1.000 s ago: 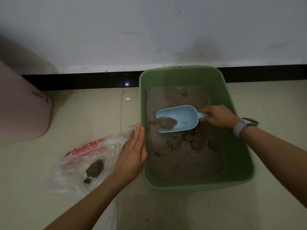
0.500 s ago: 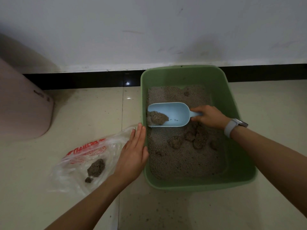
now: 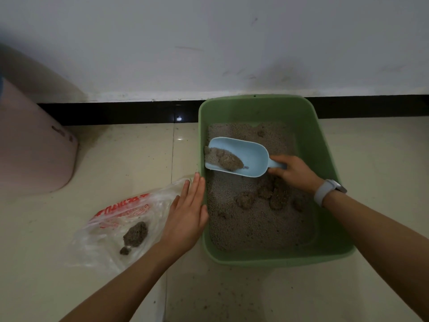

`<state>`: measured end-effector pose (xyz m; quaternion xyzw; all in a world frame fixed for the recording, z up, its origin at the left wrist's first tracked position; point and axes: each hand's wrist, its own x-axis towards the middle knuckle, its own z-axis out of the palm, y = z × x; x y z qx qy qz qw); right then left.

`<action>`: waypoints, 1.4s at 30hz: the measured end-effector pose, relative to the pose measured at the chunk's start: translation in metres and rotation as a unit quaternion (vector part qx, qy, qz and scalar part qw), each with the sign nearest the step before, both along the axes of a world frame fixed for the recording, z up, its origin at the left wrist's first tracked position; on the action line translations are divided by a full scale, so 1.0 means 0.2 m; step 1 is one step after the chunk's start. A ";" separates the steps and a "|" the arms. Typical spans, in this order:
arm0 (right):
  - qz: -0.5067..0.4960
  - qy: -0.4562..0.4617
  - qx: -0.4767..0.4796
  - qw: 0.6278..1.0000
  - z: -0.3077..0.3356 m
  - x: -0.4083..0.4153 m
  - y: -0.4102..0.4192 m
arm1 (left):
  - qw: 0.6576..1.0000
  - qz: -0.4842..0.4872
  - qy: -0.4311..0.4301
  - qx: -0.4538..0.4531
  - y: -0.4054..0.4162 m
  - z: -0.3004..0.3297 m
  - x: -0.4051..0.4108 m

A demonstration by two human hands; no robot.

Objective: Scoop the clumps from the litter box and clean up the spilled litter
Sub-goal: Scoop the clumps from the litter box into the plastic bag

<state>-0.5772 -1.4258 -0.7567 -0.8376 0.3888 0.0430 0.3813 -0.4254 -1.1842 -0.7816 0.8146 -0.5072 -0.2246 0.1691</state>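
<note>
Lying near the front of the floor: scattered grains of spilled litter [image 3: 209, 305], faint in the dim light, possibly just specks. Resting a little farther in, left of the box: a thin plastic bag [image 3: 120, 219], limp and light, already carrying one dark clump [image 3: 135, 234]; likely sliding or collapsing unless pinned at its mouth. Pressing flat against the left wall of the green litter box [image 3: 274, 259]: the left hand [image 3: 188, 212], fingers straight, grip wide and holding nothing, seemingly steadying the box beside the bag's edge. Sitting farther in, in the middle of the litter bed: several more clumps [image 3: 262, 196], looking crumbly and fragile, best taken from underneath rather than pinched. Closing round the short handle: the right hand [image 3: 294, 173], grip wrapped on the blue scoop [image 3: 243, 156]. Being stiff, smooth plastic, the scoop is probably light but slippery, so holding the handle near the bowl seems sound. Riding at the open lip, close to the box's left wall: a scooped clump [image 3: 224, 159] with loose grains, prone to spilling if tilted early. Standing at the far left of the floor: a pink bin [image 3: 34, 154].
</note>
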 end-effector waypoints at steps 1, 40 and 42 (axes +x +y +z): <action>-0.006 -0.003 -0.001 1.000 0.00 -0.01 0.00 | 1.000 -0.002 -0.005 0.006 0.00 0.00 0.00; 0.416 0.062 -0.409 0.810 0.34 0.67 0.77 | 0.887 0.452 0.087 0.035 0.86 -0.01 0.58; 0.418 0.064 -0.437 0.794 0.36 0.69 0.78 | 0.884 0.461 0.077 0.017 0.87 0.00 0.56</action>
